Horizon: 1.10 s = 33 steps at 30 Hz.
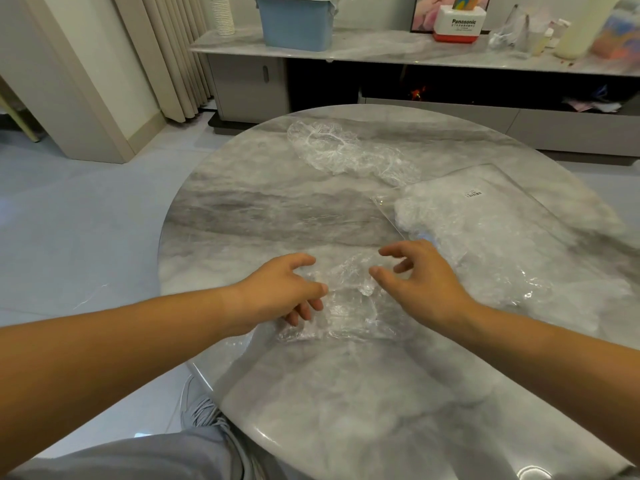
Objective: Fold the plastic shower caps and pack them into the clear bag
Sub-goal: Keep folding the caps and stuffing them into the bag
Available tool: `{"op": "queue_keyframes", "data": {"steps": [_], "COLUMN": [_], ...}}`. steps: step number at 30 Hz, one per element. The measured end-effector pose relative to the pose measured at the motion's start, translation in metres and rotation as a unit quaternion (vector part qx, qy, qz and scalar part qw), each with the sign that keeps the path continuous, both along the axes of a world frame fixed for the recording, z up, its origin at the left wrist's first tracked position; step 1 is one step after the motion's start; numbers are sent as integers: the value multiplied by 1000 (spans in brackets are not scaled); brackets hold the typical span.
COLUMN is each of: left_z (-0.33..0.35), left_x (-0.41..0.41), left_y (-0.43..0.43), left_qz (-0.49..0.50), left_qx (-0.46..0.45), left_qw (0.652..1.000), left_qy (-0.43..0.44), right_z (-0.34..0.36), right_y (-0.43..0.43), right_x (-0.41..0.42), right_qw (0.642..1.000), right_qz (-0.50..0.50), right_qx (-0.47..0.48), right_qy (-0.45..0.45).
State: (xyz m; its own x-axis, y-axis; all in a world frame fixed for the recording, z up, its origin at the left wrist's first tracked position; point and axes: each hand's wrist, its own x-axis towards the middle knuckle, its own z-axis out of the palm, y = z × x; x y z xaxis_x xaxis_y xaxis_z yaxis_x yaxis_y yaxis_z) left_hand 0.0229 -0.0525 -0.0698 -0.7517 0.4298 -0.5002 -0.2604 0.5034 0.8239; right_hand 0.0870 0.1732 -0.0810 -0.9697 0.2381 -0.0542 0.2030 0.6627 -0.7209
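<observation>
A folded clear shower cap (349,303) lies on the round marble table (277,209) in front of me. My left hand (280,292) hovers at its left edge with fingers loosely spread, the lower fingertips touching the plastic. My right hand (415,275) hangs over its right side, fingers relaxed and holding nothing. More unfolded shower caps (343,150) lie spread at the far middle of the table. The clear bag (491,216), stuffed with caps and bearing a small white label, lies at the right.
Behind the table runs a low marble-topped cabinet (381,51) with a blue bin (298,22), a stack of paper cups (221,15), a red-and-white box (457,26) and bottles. My grey-trousered knee (138,455) is at the lower left.
</observation>
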Motion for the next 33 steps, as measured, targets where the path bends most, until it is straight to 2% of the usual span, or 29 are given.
{"op": "queue_keyframes", "data": {"steps": [2,5,10,13,16,18,26,30,33], "left_z": [1,2,3,3,0,-1,-5,-14,-18], "left_x": [-1,-1,-3,-6,-7,-7,-11,-9,-8], "left_y": [-1,-3,-6,-7,-10,-11,-16,-15,-14], "left_qz": [6,19,43,41,47,48,75,30,-44], "left_qx": [30,67,135,119,95,81,2,-82,-164], "left_qw": [999,996,982,982,984,986,995,996,976], "left_qy": [-33,-64,-127,-139,-143,-136,-69,34,138], "right_z": [0,-2,1,1,-10,-17,-21,-17,-11], "right_y": [3,4,2,1,2,7,19,14,6], "right_x": [-2,-5,-3,6,17,23,31,31,33], "right_qw": [1000,995,993,984,935,912,908,916,914], "right_qz": [18,35,62,155,298,346,357,338,319], "right_qx": [-14,-82,-95,-10,133,185,211,208,232], "right_qy": [-18,-33,31,92,137,124,58,54,100]}}
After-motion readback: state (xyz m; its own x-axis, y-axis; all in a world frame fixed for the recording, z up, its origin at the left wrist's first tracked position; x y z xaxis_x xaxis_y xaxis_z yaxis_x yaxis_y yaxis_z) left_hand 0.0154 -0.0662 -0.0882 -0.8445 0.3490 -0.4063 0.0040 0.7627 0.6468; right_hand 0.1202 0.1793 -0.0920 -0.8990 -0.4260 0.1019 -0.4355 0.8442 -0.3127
